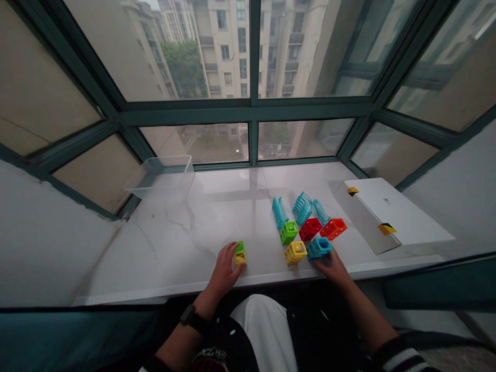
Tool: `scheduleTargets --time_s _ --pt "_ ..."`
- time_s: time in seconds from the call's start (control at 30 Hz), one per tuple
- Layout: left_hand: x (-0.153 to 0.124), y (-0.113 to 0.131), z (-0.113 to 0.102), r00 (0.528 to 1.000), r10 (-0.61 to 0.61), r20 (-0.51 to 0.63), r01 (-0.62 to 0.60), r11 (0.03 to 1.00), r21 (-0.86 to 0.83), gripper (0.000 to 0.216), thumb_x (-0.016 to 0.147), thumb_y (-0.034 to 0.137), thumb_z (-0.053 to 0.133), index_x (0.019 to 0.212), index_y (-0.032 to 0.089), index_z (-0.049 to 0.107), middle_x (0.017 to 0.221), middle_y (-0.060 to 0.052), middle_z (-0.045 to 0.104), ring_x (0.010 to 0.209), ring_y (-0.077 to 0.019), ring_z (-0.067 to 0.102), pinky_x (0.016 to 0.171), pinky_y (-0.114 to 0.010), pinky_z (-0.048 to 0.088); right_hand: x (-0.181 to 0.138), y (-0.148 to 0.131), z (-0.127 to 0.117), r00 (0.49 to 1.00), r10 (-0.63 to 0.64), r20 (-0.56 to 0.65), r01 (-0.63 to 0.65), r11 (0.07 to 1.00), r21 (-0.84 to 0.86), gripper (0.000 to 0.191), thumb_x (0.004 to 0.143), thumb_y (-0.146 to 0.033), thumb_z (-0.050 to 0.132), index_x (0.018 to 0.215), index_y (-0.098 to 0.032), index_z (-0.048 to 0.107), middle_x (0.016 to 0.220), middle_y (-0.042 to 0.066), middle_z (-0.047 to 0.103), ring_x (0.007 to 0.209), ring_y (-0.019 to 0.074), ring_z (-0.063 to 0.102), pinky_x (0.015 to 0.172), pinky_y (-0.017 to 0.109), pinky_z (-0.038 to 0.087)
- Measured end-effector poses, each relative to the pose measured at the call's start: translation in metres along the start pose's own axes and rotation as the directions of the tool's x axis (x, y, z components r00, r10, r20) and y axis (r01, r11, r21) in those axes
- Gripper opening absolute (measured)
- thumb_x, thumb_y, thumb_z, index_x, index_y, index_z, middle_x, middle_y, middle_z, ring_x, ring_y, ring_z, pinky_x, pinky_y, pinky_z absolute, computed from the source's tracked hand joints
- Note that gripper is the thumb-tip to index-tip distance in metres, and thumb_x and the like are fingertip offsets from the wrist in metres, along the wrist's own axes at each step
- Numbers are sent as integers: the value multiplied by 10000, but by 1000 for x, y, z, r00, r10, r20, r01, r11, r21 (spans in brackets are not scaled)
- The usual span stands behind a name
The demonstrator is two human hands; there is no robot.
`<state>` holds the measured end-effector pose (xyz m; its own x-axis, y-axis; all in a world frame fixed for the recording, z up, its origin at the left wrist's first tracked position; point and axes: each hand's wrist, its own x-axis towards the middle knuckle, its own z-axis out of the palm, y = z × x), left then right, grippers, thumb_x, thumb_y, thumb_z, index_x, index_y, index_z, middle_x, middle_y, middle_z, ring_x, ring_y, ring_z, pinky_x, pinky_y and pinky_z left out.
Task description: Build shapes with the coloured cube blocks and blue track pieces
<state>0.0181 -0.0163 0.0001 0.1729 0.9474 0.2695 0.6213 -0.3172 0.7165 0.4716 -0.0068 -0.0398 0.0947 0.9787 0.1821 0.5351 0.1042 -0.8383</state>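
- Nearest my view: the wearer's lap [259, 320], below the front edge of the white window ledge [163, 271]. A dark wristwatch [194, 319] sits on the left wrist.
- Left hand [225, 264]: fingers and thumb close around a yellow cube [241, 258] and a green cube [239, 246], end to end, yellow nearer. I cannot confirm whether they are locked together.
- Right hand [330, 266]: at the near right side of a blue block [320, 248], apparently touching it. I cannot tell whether it grips; some fingers are hidden.
- Step in hand, my judgement: steadying the green-yellow pair while taking up the blue block.
- Next move, my judgement: it calls for a firm right-hand hold on the blue block, clear of its neighbour, with the left hand steady.
- Just left of the blue block: a second yellow block [296, 252].
- Behind these, left to right: a second green block [289, 233], a red block [310, 229] and an orange-red block [334, 228].
- Farther: three translucent turquoise pieces [303, 207]; a white box [399, 212] well to their right.
- Far left: a clear bin [165, 178], near the green window frame [217, 113].
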Motion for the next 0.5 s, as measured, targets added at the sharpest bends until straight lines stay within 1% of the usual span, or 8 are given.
scheduleTargets --time_s 0.03,0.1,0.2,0.27,0.3,0.37,0.43,0.5 --pt "-1 -1 1 1000 -2 12 2 1000 12 614 902 272 652 1496 258 496 1551 -136 508 1465 -316 455 1249 -575 349 -3 3 -2 1000 2 4 -2 1000 29 677 721 -454 743 1328 -234 539 1307 159 665 1176 379 675 1013 608 551" --pt "-4 -6 4 999 -14 29 13 999 33 628 863 211 650 1476 259 519 1593 -136 463 1502 -328 414 1259 -590 334 -10 3 -9 999 15 -39 -12 998 65 678 735 -379 668 1377 -233 506 1373 167 628 1223 378 656 1043 613 533" --pt "-6 -17 8 999 -37 40 36 999 39 691 780 126 644 1454 235 540 1637 -150 411 1536 -348 370 1266 -613 320 -16 -18 -24 975 14 -224 -11 1000 14 644 754 -296 587 1387 -214 503 1362 164 619 1244 370 631 1094 621 488" --pt "-7 -25 11 998 -52 42 52 998 18 734 739 102 640 1454 228 535 1637 -155 413 1535 -349 378 1265 -621 321 -13 -45 -33 921 -41 -387 12 997 -77 574 763 -255 569 1334 -196 554 1305 155 628 1254 373 605 1130 631 443" --pt "-7 -28 12 997 -58 49 58 998 2 743 731 100 639 1455 228 533 1619 -155 440 1521 -344 403 1261 -619 333 -10 -61 -36 891 -75 -448 23 992 -120 532 772 -237 564 1302 -192 584 1286 152 624 1255 374 595 1131 630 437" --pt "-7 -30 14 995 -62 77 65 997 -37 730 740 111 639 1454 225 532 1544 -155 526 1458 -327 492 1240 -603 378 -2 -95 -36 835 -164 -525 88 982 -167 487 791 -222 565 1275 -188 607 1269 150 613 1244 369 591 1132 629 430" --pt "-6 -29 14 992 -67 104 74 995 -67 686 774 137 642 1448 218 539 1464 -155 593 1386 -314 564 1213 -582 421 7 -127 -29 801 -273 -533 218 962 -166 442 814 -241 588 1254 -200 610 1249 146 612 1233 361 596 1131 624 438" --pt "-6 -25 15 990 -80 113 90 992 -83 639 810 163 645 1440 213 548 1427 -153 618 1349 -306 592 1193 -567 445 13 -156 -16 801 -331 -499 306 943 -133 358 861 -272 581 1214 -229 616 1204 134 626 1191 348 620 1098 623 473"
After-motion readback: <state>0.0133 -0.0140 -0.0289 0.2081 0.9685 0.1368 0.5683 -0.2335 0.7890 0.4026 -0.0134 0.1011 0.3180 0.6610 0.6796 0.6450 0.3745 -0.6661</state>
